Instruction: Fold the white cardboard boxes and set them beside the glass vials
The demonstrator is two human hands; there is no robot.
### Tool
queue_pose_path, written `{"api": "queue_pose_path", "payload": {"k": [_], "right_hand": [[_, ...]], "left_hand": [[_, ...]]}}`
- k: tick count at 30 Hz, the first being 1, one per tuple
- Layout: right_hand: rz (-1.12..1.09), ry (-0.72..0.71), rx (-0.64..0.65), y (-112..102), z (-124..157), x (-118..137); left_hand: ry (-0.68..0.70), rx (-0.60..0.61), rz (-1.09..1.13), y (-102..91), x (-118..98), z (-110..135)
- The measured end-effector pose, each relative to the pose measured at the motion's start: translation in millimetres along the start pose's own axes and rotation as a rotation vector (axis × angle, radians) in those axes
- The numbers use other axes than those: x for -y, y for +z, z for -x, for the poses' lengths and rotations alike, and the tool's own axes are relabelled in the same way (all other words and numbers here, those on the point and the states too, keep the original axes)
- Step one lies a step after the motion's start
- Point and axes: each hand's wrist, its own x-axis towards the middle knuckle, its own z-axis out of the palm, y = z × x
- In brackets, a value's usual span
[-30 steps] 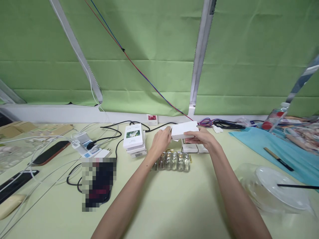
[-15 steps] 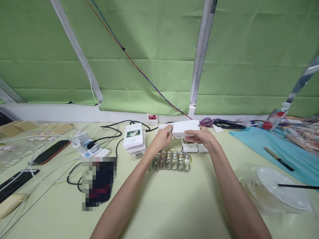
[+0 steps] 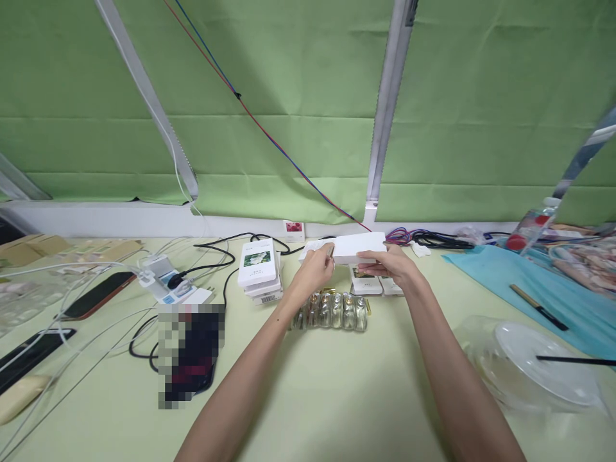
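I hold a small white box (image 3: 359, 246) up above the table with both hands. My right hand (image 3: 387, 264) grips its body from below and the right. My left hand (image 3: 312, 273) pinches the opened flap at the box's left end. Just under my hands stands a row of small glass bottles (image 3: 333, 310) with gold caps. A stack of white boxes with a flower picture (image 3: 258, 269) lies to the left of my hands, and flat white boxes (image 3: 366, 285) lie beneath the held one.
A power strip (image 3: 166, 286) with plugs and tangled cables, phones (image 3: 96, 295) and a pixelated dark object (image 3: 190, 356) fill the left. A clear plastic lid (image 3: 529, 369) and a blue cloth (image 3: 539, 289) with a pen lie at right. A green backdrop rises behind.
The box's left flap has been pulled outward by my left hand, and the box has lifted slightly. My right hand has barely moved.
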Motion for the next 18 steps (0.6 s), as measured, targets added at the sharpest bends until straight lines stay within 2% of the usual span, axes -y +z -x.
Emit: {"api": "queue_pose_path", "payload": {"k": [7,18], "right_hand": [[-0.006,0.016,0.009,0.3,2.0,1.1],[-0.031,-0.016,-0.023,-0.4,0.2,-0.1]], "left_hand": [[0.012,-0.040,-0.013,2.5,-1.0,0.4],[-0.013,0.010,-0.105,-0.4,-6.8,4.6]]}}
